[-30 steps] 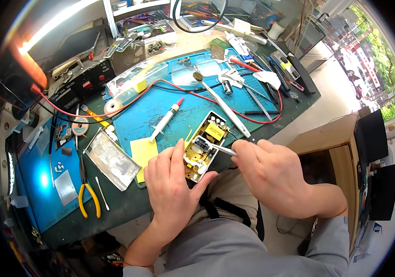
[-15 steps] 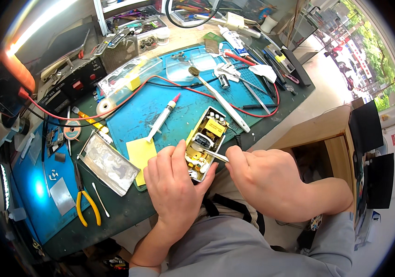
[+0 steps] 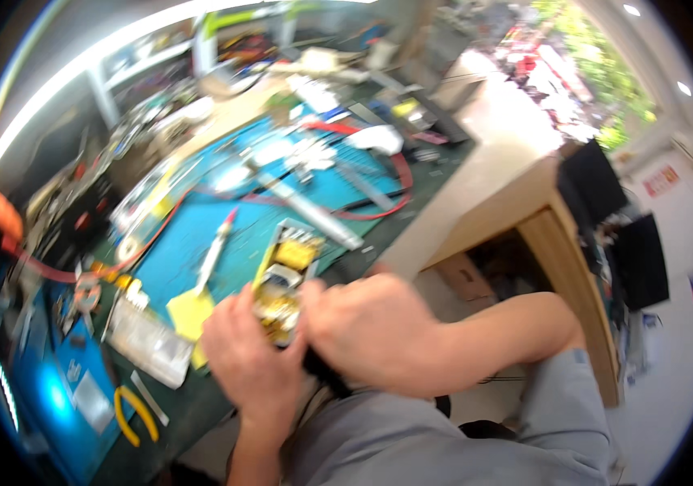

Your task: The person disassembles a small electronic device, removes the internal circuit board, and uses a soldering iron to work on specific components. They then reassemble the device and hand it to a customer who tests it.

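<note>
Open case (image 3: pixel 285 277) gripped in left hand (image 3: pixel 251 352), beside right hand (image 3: pixel 367 328); latter's hold blurred, unclear.

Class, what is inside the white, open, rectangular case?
The case holds a yellow, boxy component and other blurred parts; what they, the left hand and right hand cover is hidden.

Held open casing (image 3: pixel 283 278) in left-hand grip (image 3: pixel 256 360); curled right-hand grip (image 3: pixel 371 328) beside its right edge, too blurred for detail. Had yellow paper (image 3: pixel 188 314), syringe (image 3: pixel 216 253) and yellow-handled pliers (image 3: pixel 145 411) lying leftward on bench (image 3: pixel 433 178).
</note>
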{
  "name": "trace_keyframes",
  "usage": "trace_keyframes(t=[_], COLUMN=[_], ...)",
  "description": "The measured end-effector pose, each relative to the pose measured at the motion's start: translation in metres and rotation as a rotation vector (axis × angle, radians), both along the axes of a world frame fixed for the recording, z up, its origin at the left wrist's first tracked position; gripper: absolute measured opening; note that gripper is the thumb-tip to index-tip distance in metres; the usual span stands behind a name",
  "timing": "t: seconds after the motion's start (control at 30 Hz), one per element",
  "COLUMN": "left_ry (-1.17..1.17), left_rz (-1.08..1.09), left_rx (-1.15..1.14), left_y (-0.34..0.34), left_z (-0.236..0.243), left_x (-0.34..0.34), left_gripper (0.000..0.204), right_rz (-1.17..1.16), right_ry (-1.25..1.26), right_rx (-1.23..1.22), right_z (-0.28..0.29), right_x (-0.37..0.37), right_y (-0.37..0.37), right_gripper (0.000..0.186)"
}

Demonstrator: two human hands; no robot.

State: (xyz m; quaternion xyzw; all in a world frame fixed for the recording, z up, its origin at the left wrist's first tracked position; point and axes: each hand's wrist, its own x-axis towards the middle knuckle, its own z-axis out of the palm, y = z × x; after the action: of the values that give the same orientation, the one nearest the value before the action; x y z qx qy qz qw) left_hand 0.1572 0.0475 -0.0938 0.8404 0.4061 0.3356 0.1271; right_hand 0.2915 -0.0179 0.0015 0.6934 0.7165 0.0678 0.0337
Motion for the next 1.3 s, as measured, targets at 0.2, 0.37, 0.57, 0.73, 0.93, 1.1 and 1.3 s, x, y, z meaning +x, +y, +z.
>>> trace_keyframes(t=[0.2,0.37,0.57,0.73,0.93,1.1,1.3], left_ry=[-0.045,-0.039,-0.045,-0.023,-0.025,0.010,0.024], left_rz=[0.021,0.016,0.024,0.028,0.023,0.043,0.033], left_rx=[0.003,0.048,0.051,0.069,0.099,0.106,0.127], left_y=[-0.005,-0.004,-0.004,-0.006,-0.006,-0.006,-0.004], left_z=[-0.004,-0.007,-0.004,-0.003,-0.002,-0.002,-0.002], left_x=[0.007,0.008,0.005,0.007,0.011,0.017,0.018], left_gripper=[0.060,0.065,0.063,0.059,0.057,0.057,0.057], right_rz=[-0.024,0.014,0.067,0.087,0.153,0.072,0.053], right_ry=[-0.060,-0.022,-0.008,0.087,0.130,0.218,0.246], right_rx=[-0.028,-0.013,0.043,-0.137,-0.271,-0.305,-0.315], right_z=[-0.006,-0.009,-0.021,-0.012,-0.013,-0.009,-0.005], right_x=[-0.006,-0.001,-0.001,0.007,0.014,0.014,0.020], right_y=[-0.002,-0.003,-0.002,0.004,0.015,0.015,0.014], right_gripper=[0.015,0.016,0.020,0.027,0.041,0.048,0.047])
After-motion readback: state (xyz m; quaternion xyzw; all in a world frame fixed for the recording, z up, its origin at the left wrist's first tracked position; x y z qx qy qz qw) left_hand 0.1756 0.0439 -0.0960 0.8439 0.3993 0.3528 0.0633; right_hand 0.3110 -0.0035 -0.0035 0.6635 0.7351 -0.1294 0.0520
